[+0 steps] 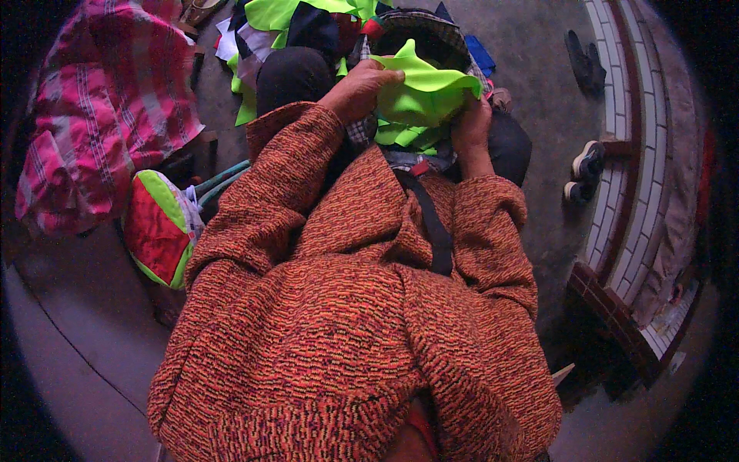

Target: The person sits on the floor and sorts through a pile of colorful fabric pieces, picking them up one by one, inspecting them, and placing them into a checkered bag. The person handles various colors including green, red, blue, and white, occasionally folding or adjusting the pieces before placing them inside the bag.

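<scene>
A piece of neon green fabric [425, 91] is stretched between my two hands above my lap. My left hand [360, 88] pinches its left edge, thumb lying along the cloth. At the opposite edge, my right hand [472, 123] grips the fabric, its fingertips partly hidden behind it. Below lie smaller neon green scraps [408, 137] on my lap. Just beyond the held cloth is a dark, checked-edged bundle or bag [419, 23]; its inside is too dark to make out.
Green, black and white cloth pieces [312, 29] are heaped beyond my left knee. A pink plaid cloth [108, 115] hangs at left, above a red and green cushion-like item [160, 227]. Dark shoes [587, 165] stand by a white-tiled ledge [616, 154] on the right.
</scene>
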### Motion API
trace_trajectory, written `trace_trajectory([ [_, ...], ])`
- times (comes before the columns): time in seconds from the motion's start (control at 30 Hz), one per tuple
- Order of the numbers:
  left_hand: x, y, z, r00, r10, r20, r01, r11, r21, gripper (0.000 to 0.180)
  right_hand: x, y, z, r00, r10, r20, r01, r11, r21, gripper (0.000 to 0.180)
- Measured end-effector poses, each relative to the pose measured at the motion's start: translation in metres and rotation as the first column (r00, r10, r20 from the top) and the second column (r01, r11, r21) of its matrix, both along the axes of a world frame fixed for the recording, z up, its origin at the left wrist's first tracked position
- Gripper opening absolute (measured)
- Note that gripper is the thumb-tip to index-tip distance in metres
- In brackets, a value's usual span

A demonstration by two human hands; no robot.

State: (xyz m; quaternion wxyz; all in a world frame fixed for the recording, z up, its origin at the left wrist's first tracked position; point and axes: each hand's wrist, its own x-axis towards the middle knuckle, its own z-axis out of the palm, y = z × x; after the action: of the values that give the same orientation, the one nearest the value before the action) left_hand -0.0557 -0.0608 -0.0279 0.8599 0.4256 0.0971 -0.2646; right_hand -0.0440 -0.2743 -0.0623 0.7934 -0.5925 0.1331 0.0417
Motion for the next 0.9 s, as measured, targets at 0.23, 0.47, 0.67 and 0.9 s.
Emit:
trace_trajectory([
  [0.23,0.0,0.002,-0.01,0.998,0.069,-0.011,-0.07,0.993,-0.095,0.031,0.012,-0.009,0.014,0.949,-0.2,-0.245,0.266,0.923,0.278,0.041],
  [0.47,0.002,0.001,-0.019,0.98,0.061,0.191,-0.106,0.967,0.231,0.04,0.005,0.004,0.013,0.958,0.095,-0.272,-0.072,0.993,0.093,0.024],
  [0.67,-0.001,-0.012,-0.012,0.937,-0.153,0.315,0.063,0.959,0.277,0.047,-0.002,0.018,0.024,0.918,0.353,-0.183,-0.357,0.934,0.014,0.032],
  [0.9,-0.006,-0.026,-0.026,0.701,-0.432,0.567,0.083,0.84,0.537,0.069,-0.006,0.021,0.025,0.951,0.292,-0.102,-0.296,0.955,-0.029,0.044],
])
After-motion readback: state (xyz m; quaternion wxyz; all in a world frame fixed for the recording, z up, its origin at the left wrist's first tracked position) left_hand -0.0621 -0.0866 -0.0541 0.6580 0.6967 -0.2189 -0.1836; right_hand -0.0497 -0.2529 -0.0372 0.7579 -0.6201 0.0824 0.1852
